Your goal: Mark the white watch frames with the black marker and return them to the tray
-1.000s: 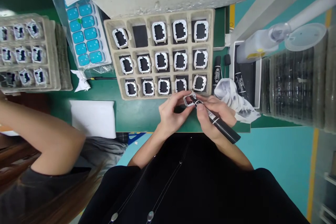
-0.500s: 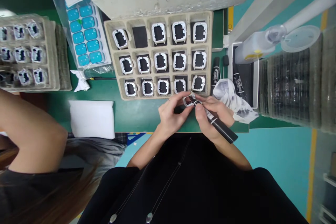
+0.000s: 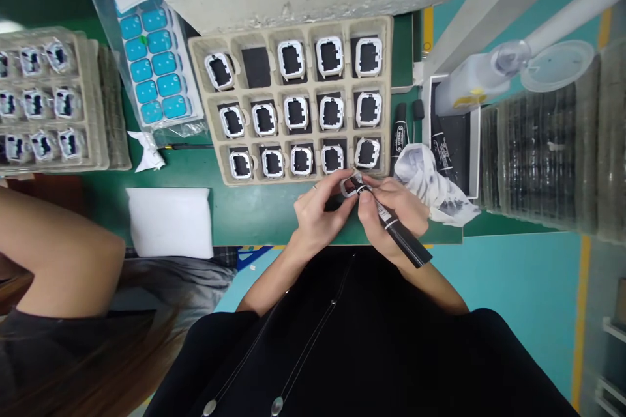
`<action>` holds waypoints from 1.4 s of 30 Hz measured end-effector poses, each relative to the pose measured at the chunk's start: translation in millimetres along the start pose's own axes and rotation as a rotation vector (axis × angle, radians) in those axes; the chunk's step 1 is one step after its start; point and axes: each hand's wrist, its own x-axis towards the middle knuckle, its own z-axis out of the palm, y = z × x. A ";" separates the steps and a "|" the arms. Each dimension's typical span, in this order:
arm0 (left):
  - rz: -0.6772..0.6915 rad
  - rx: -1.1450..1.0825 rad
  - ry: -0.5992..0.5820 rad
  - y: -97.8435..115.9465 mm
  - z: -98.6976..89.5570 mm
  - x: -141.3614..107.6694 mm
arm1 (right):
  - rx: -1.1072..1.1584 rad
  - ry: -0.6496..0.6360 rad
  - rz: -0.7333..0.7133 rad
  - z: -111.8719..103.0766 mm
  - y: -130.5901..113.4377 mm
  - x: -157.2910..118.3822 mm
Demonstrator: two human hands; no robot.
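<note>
My left hand (image 3: 323,212) pinches a small white watch-case frame (image 3: 348,187) between thumb and fingers, just off the front edge of the tray. In my right hand (image 3: 394,212) is a black marker pen (image 3: 403,234), slanting with its tip at the frame; the exact contact point is hidden by fingers. Right-hand fingers also rest close beside the frame. Beyond both hands lies a beige compartment tray (image 3: 306,179) of similar white frames, one in each pocket except a pocket in the back row that shows only its dark lining.
Right of the tray are another marker (image 3: 400,130), a crumpled stained cloth (image 3: 430,182) and a white box (image 3: 476,150) holding a bottle (image 3: 469,85). Left are a bagged sheet of blue pieces (image 3: 163,65), a white cloth (image 3: 169,221), stacked trays (image 3: 98,150) and a co-worker's arm (image 3: 73,254).
The marker in my right hand has shifted slightly left and its angle has steepened a little. My left hand keeps its hold on the frame. The whole view has drifted slightly.
</note>
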 end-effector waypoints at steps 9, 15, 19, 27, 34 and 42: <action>-0.048 -0.001 -0.022 0.4 -1.8 -0.6 | -0.011 -0.067 0.012 -3.2 -3.7 4.1; -0.045 -0.064 0.009 1.4 -1.5 -0.3 | 0.026 -0.014 0.047 -0.4 -3.9 3.0; -0.076 -0.055 -0.001 1.4 -1.8 -1.0 | 0.007 -0.056 0.034 -1.6 -5.1 5.2; -0.042 -0.009 -0.013 1.3 -3.9 -0.6 | 0.004 -0.020 0.072 -0.6 -4.6 1.5; -0.102 -0.037 -0.004 -0.8 -2.8 -2.8 | 0.029 -0.050 0.091 -2.3 -6.5 5.0; -0.165 -0.126 -0.007 -0.5 -3.0 -3.5 | 0.050 -0.051 0.081 -2.6 -6.6 6.0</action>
